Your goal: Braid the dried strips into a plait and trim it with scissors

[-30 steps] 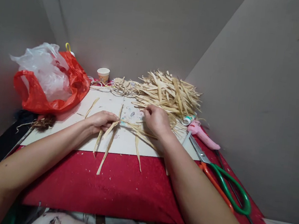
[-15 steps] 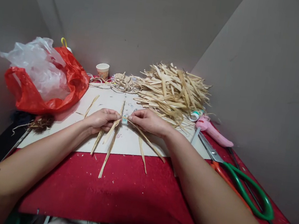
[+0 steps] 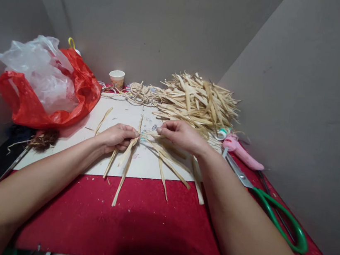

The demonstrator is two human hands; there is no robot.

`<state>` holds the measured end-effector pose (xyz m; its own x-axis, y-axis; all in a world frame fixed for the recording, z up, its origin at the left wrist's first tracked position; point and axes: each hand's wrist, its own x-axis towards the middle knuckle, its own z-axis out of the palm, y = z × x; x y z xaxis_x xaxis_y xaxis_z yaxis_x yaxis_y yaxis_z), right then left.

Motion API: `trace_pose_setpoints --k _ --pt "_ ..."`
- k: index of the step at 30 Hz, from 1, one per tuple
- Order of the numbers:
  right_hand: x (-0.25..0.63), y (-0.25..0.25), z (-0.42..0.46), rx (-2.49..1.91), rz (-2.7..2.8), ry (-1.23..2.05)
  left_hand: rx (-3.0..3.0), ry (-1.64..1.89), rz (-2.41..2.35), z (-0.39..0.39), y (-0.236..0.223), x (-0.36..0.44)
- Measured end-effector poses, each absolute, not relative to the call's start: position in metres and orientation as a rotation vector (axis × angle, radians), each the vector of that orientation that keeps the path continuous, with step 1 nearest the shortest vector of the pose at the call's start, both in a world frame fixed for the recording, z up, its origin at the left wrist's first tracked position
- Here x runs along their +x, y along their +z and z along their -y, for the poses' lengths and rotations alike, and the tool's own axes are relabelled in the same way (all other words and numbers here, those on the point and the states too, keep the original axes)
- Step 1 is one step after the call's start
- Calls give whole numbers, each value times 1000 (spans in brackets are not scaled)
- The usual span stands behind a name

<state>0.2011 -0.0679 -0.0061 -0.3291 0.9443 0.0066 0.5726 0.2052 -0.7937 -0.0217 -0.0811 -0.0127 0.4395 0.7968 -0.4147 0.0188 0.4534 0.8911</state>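
Observation:
My left hand (image 3: 120,137) is closed in a pinch on a folded dried leaf strip (image 3: 128,155) over the white board. A braided stretch (image 3: 140,123) of the same pale material runs away from its fingertips. My right hand (image 3: 175,134), to the right and slightly raised, pinches what looks like the end of a thin strip (image 3: 149,134) that reaches across to the left fingertips. Beneath and beside the right hand, several loose leaf strips (image 3: 171,167) fan out over the board's front edge.
A big heap of dried leaf strips (image 3: 198,100) lies at the back right, with coiled cord (image 3: 143,94) and a paper cup (image 3: 116,79) beside it. Green-handled scissors (image 3: 289,218) and a pink tool (image 3: 243,154) are at the right. A red plastic bag (image 3: 30,113) sits left.
My right hand has moved right and slightly away from the left hand, widening the gap between them. More loose strips show beneath it. My left hand keeps its pinch.

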Motion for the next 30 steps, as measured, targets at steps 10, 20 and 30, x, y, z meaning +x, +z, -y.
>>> trace_pose_setpoints --k 10,20,30 --pt "199 -6 70 -1469 1682 289 948 608 -1027 81 -11 -21" --pt "155 -15 87 -1397 1772 1070 953 590 -982 78 -14 -23" --pt "162 -16 81 -1327 1544 1459 966 554 -996 77 -13 -23"
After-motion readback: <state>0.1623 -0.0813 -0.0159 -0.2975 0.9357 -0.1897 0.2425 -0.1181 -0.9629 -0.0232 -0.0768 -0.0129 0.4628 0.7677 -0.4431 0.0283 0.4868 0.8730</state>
